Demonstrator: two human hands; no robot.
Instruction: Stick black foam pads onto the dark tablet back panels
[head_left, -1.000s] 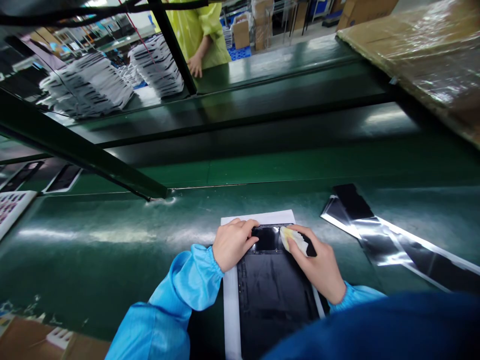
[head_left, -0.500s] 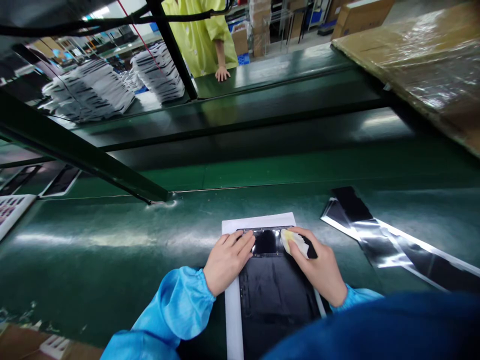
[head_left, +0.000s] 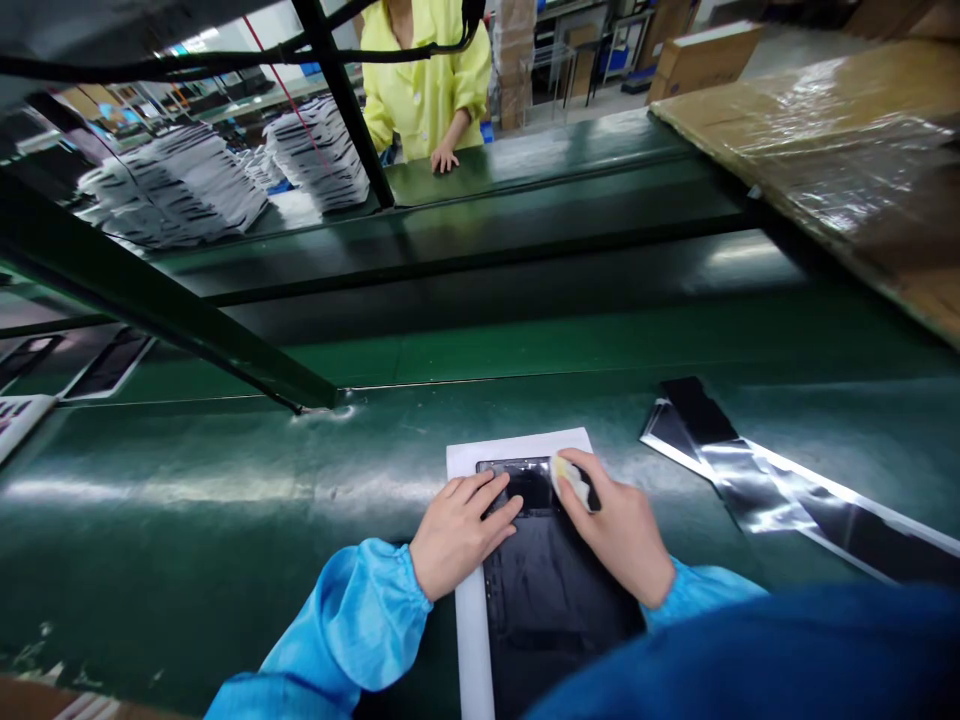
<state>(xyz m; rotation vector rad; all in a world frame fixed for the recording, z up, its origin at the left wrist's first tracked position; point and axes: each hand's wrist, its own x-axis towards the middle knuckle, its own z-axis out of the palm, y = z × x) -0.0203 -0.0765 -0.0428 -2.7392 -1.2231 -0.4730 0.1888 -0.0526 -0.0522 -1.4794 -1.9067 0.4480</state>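
Note:
A flat black panel (head_left: 559, 590) lies on a white sheet (head_left: 474, 640) in front of me, with a glossy dark strip (head_left: 529, 487) across its far end. My left hand (head_left: 466, 525) rests on the panel's far left corner, fingers stretched out and spread, holding nothing. Between the thumb and fingers of my right hand (head_left: 619, 525) is a whitish, yellow-stained wiping pad (head_left: 568, 485), pressed against the right part of the glossy strip. Part of the pad is hidden by my fingers, and my blue sleeve covers the panel's near right portion.
Black and silvery film strips (head_left: 750, 480) lie on the green bench (head_left: 225, 550) to the right. A green post (head_left: 225, 340) slants in from the left. Wrapped cardboard (head_left: 840, 150) juts in at upper right. Across stands a person in yellow (head_left: 427, 90), near stacked white sheets (head_left: 180, 185).
My right hand has slid the pad slightly left along the glossy strip. My left hand's fingers have spread and shifted a little. The person across has moved slightly right in view.

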